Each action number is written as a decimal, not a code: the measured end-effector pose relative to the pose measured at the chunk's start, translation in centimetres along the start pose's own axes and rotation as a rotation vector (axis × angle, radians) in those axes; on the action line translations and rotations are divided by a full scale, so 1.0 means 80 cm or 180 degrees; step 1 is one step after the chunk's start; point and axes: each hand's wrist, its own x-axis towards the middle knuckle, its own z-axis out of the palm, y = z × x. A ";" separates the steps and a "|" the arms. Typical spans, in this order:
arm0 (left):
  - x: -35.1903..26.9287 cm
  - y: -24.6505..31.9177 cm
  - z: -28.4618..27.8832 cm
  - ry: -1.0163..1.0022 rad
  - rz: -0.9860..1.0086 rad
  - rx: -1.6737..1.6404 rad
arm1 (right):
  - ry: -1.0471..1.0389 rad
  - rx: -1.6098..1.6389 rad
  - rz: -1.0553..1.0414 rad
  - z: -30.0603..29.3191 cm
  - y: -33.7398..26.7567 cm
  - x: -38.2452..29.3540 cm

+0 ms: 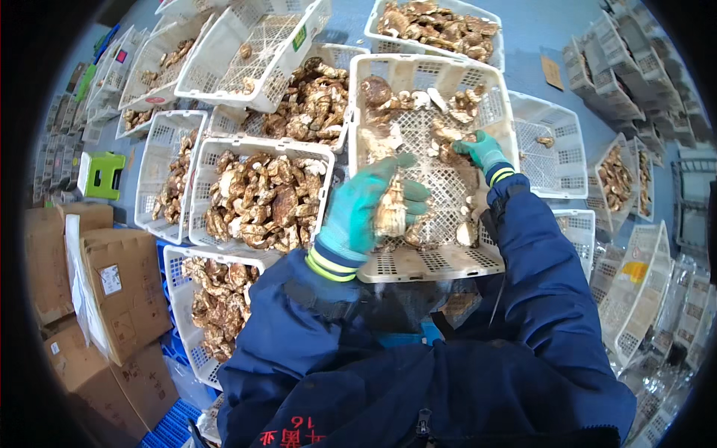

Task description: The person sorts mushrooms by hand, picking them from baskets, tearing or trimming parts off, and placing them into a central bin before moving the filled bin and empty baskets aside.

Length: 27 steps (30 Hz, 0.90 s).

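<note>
Before me is a white slatted plastic crate (431,269) with mushrooms scattered around its perforated bottom. My left hand (355,204), in a teal work glove, is over its near left part and somewhat blurred. A pale, brown-scaled mushroom (390,213) is held in that hand, between palm and fingers. Farther right, my gloved right hand (483,150) reaches over the crate's right side. Its fingertips meet a cluster of brown mushrooms (446,134); whether they grip one is unclear. A large dark mushroom cap (376,91) lies in the far left corner.
Crates heaped with mushrooms stand at left (263,201), near left (221,302) and beyond (440,28). A crate with few mushrooms (252,50) rests tilted over others. Another crate (552,151) is at right. Cardboard boxes (120,291) and a green step stool (103,175) are left.
</note>
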 end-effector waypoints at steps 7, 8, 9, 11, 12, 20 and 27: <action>-0.162 0.132 -0.064 0.1691 0.1573 0.1983 | -0.1219 0.1769 -0.1748 -0.131 -0.081 -0.190; -0.215 0.147 -0.133 0.1890 0.1342 0.2480 | -0.1118 0.1586 -0.2169 -0.137 -0.088 -0.207; -0.263 0.154 -0.163 0.2416 0.0784 0.3082 | -0.0935 0.1599 -0.2527 -0.136 -0.096 -0.222; -0.335 0.147 -0.191 0.2954 -0.0631 0.5262 | -0.0840 0.1740 -0.2741 -0.137 -0.110 -0.255; -0.367 0.139 -0.185 0.3075 -0.0524 0.6177 | -0.0554 0.1580 -0.3075 -0.133 -0.120 -0.272; -0.137 0.048 0.039 0.0118 0.0337 0.2506 | -0.0214 0.0908 -0.3543 -0.122 -0.150 -0.321; -0.047 -0.022 0.041 0.0126 -0.0565 0.0917 | -0.1228 0.3262 -0.2092 -0.090 -0.108 -0.264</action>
